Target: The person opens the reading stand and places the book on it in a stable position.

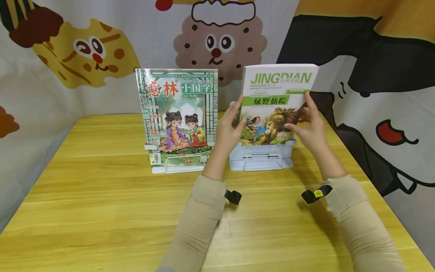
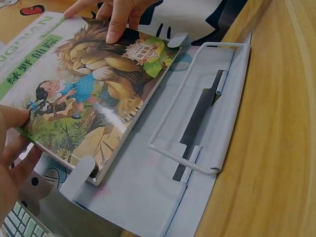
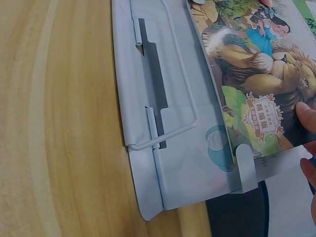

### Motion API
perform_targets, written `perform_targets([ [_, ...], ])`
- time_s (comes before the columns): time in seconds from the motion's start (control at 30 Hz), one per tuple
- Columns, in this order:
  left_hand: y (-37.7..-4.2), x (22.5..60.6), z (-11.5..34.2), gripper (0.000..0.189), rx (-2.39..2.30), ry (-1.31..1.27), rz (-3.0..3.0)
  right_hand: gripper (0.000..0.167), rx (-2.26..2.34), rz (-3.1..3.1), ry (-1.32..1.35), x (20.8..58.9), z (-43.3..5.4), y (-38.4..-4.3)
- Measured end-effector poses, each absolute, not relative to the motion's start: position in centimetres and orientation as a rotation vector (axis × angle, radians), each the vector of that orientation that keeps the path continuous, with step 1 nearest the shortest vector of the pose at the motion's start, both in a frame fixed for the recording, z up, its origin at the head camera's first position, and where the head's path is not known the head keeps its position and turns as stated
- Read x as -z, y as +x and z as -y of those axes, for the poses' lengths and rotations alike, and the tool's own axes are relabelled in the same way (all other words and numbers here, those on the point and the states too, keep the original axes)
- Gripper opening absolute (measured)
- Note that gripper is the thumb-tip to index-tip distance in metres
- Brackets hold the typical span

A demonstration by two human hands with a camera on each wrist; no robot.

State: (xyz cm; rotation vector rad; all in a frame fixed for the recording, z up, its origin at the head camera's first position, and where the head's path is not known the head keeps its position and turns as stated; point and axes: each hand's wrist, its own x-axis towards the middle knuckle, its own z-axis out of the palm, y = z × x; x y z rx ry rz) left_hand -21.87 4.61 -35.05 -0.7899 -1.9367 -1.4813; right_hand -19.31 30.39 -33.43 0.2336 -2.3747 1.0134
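A paperback book (image 1: 299,79) with a lion and a girl in blue on its cover is held upright between two hands. The left hand (image 1: 232,122) grips its left edge, thumb at the front cover. At the opposite edge the right hand (image 1: 310,126) holds it, its thumb (image 3: 307,117) pressed on the lion picture. Behind and below the book stands a white metal bookstand (image 1: 234,163). The book's lower corners are at the stand's side tabs (image 2: 79,178), and its bottom edge is above the folded wire support (image 2: 160,118).
To the left, a green magazine (image 1: 183,124) with two cartoon children leans upright on a similar white stand (image 1: 159,170). Both stands are on a wooden table (image 1: 102,211). A cartoon-printed curtain (image 1: 156,22) hangs behind the table and along its sides.
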Motion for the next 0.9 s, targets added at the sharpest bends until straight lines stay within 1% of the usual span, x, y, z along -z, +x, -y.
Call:
perform_targets([
  [0.4,-22.1,35.5,-4.5,0.074,1.574,-0.715,2.042,0.106,-1.055,2.438,0.231,34.2,-30.4,-19.8],
  [0.7,-21.9,35.8,-4.4,0.080,1.539,-0.665,2.214,0.107,-1.069,2.491,0.220,35.5,-30.7,-19.6],
  [0.9,-21.6,35.8,-4.3,0.085,1.481,-0.640,2.297,0.110,-1.040,2.509,0.264,36.0,-30.7,-19.2],
])
